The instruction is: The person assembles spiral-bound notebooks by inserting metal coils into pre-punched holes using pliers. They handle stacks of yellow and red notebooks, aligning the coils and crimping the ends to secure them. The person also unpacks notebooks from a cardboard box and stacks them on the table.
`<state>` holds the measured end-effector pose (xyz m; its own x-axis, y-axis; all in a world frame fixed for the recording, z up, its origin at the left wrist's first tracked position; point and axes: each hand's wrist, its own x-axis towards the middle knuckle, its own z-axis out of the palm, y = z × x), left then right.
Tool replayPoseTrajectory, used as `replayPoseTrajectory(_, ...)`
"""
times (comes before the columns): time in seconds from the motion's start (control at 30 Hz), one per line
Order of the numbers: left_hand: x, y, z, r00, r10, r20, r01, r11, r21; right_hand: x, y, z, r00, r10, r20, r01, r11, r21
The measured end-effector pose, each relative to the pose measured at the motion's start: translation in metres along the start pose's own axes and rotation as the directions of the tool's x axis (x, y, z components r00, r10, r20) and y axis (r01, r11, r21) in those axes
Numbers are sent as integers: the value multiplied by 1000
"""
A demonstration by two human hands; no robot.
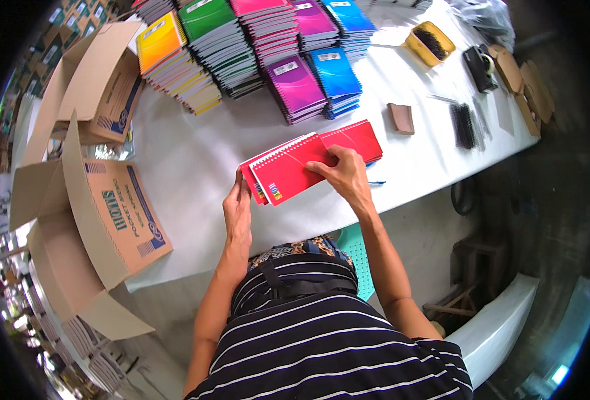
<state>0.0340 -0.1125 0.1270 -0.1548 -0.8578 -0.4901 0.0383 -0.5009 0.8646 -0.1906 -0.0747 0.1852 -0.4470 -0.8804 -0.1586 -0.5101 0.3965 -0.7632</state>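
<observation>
Red notebooks, with a row of white holes along the upper edge, are held slightly fanned over the white table. My left hand grips them at their left end, its fingers partly hidden behind. At their right end, my right hand is closed, thumb and fingers pressed on the top red cover. Just beyond that hand lies another red notebook pile, partly covered by the held ones. A blue pen lies to the right of my right wrist.
Stacks of spiral notebooks, including a yellow stack and a blue one, stand at the back. Open cardboard boxes line the left. A brown block, black wire spirals, yellow tub and tape dispenser sit right.
</observation>
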Motion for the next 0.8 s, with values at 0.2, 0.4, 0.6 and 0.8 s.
replayPoseTrajectory(0.2,1,5,-2,1000,20,-17,-21,999,-32,4,-2,-3,997,40,59,-40,999,-7)
replayPoseTrajectory(0.4,1,9,-1,998,30,-62,-31,999,-25,10,1,-8,990,84,109,-91,994,53)
replayPoseTrajectory(0.6,5,2,-4,999,26,28,-23,995,-100,9,9,-7,971,149,186,-181,969,171)
replayPoseTrajectory(0.8,-8,7,10,982,189,6,-182,934,309,-1,-2,-3,984,57,168,-75,992,103)
